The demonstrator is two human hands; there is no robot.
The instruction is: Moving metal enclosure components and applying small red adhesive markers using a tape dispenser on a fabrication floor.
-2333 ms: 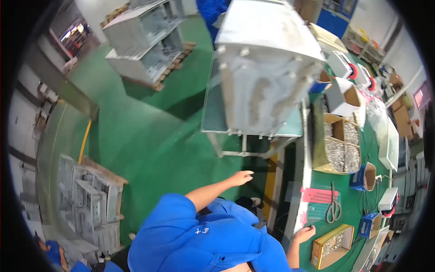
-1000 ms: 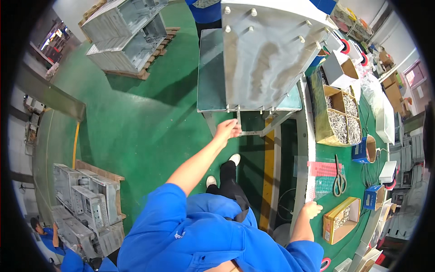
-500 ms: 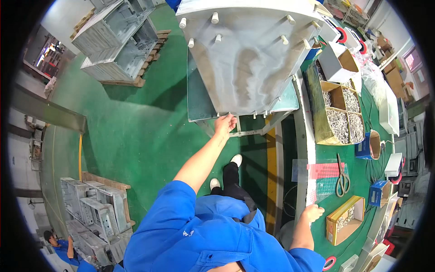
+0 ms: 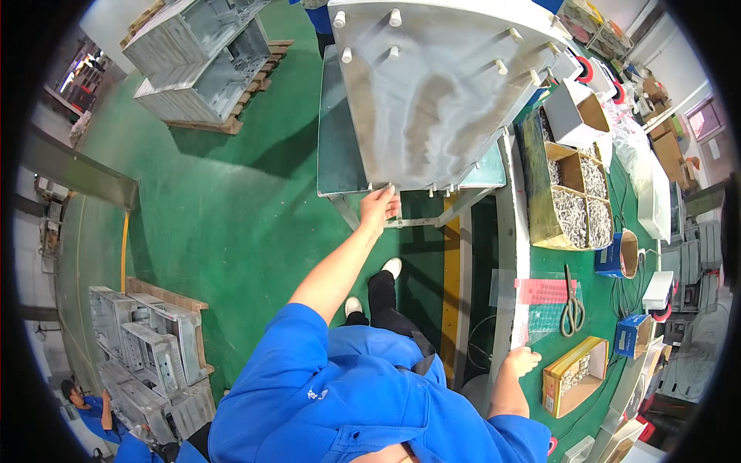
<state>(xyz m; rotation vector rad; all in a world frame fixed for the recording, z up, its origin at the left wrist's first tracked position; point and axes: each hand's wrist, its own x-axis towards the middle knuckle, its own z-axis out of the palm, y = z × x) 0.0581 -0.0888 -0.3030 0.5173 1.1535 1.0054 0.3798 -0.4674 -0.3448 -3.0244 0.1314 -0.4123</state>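
A large grey metal housing (image 4: 432, 116) with several white pegs (image 4: 395, 17) on its face lies on a metal-legged table (image 4: 340, 147) ahead. At its near edge, my left hand (image 4: 378, 205) is closed in a pinch, fingertips on one small peg there. My right hand (image 4: 522, 361) rests by the near edge of the green workbench, fingers curled; what they hold, if anything, is hidden. Beside it stands a small open yellow box (image 4: 549, 386) of metal pieces. Farther up lie black-handled scissors (image 4: 572, 315) on pink and green sheets (image 4: 543, 292).
On the bench, a divided carton (image 4: 540, 220) holds many small metal parts. Blue boxes (image 4: 629, 337) and cables lie to the right. Grey metal housings (image 4: 204, 85) are stacked on pallets at the left. Co-workers in blue appear at lower left and behind the housing.
The housing's far end has shifted right on the table, and a co-worker's blue clothing now shows behind it. My left hand stays at its near edge; my right hand stays by the bench.
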